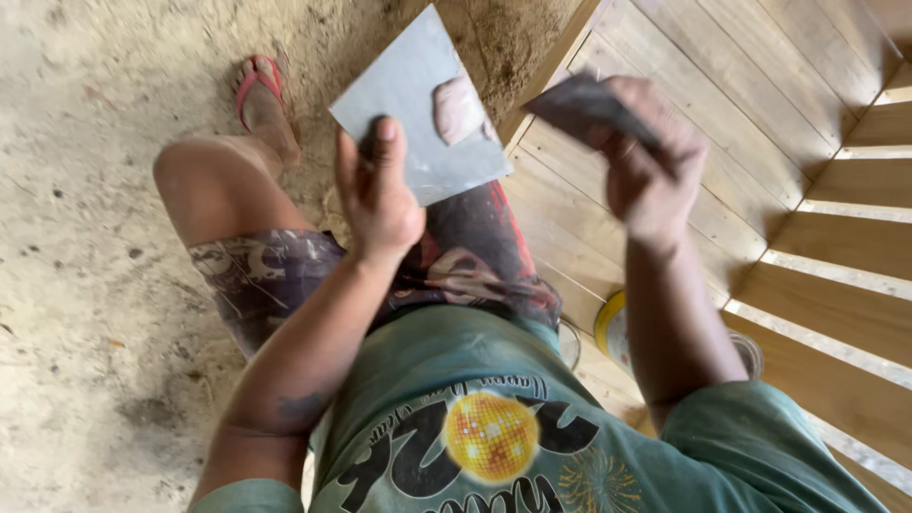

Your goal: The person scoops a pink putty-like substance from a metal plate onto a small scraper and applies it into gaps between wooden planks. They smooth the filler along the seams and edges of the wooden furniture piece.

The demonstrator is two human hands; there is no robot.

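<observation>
Grey flat plate, w/ a pinkish putty blob on it, is sitting top-centre of frame, and I'm seeing the left hand gripping its lower edge. Right hand, centre-right, is clenching a dark scraper blade approx. level w/ the plate, over wooden slats; yellow-rimmed tin is showing lower right.

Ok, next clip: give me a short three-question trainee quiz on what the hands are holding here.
1. True or false: the left hand holds a flat grey square plate.
2. What sits on the plate? A) a pale lump of putty B) a nail C) a brush
3. Which hand grips the dark scraper blade above the wooden slatted panel?

Key: 1 true; 2 A; 3 the right hand.
</observation>
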